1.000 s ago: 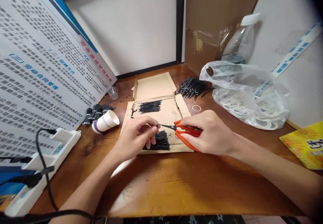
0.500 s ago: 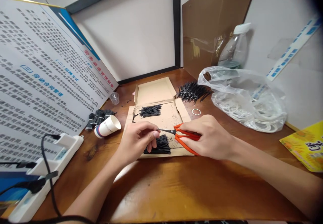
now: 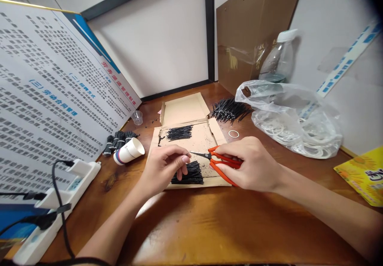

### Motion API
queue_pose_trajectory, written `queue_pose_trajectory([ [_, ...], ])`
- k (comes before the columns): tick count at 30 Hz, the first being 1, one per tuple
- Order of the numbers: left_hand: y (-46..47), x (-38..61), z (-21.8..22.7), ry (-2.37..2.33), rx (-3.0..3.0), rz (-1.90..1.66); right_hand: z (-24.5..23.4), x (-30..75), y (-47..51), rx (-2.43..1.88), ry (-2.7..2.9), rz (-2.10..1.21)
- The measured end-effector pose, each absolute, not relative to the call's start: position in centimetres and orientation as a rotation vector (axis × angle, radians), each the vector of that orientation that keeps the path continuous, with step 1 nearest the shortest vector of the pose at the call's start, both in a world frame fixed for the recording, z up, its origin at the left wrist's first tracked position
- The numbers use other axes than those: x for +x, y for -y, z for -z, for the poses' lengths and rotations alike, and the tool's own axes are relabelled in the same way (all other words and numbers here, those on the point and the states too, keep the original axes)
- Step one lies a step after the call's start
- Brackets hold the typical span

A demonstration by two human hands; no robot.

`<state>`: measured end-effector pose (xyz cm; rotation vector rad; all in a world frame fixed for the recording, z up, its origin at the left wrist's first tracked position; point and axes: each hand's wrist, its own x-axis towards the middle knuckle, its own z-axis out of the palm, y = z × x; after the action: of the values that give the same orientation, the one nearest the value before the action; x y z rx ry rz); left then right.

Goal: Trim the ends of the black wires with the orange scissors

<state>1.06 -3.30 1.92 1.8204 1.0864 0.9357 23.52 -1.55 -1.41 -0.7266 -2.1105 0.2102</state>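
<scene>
My right hand grips orange-handled snips, whose dark blades point left at my left fingertips. My left hand is pinched, thumb against forefinger, on something too small to make out, right at the blade tips. Both hands hover over a flattened cardboard sheet. Just under my left fingers lies a pile of short black sticks. A second, thinner row of black sticks lies farther back on the cardboard.
A loose heap of black sticks, a rubber band and a clear bag of rubber bands sit right. A tipped paper cup, bundled sticks, small clear cup, power strip and leaning signboard are left. Plastic bottle behind.
The view has tilted slightly, so everything sits a little lower. Both hands keep the same pose at the blade tips; the blades look a little less spread than a second ago.
</scene>
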Motion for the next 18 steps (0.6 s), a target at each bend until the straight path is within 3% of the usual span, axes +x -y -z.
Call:
queue_pose_trajectory([
  [18, 3.36, 1.26, -2.18, -1.043, 1.898, -0.920, 1.71, 23.44, 1.53, -0.725, 2.167, -0.206],
])
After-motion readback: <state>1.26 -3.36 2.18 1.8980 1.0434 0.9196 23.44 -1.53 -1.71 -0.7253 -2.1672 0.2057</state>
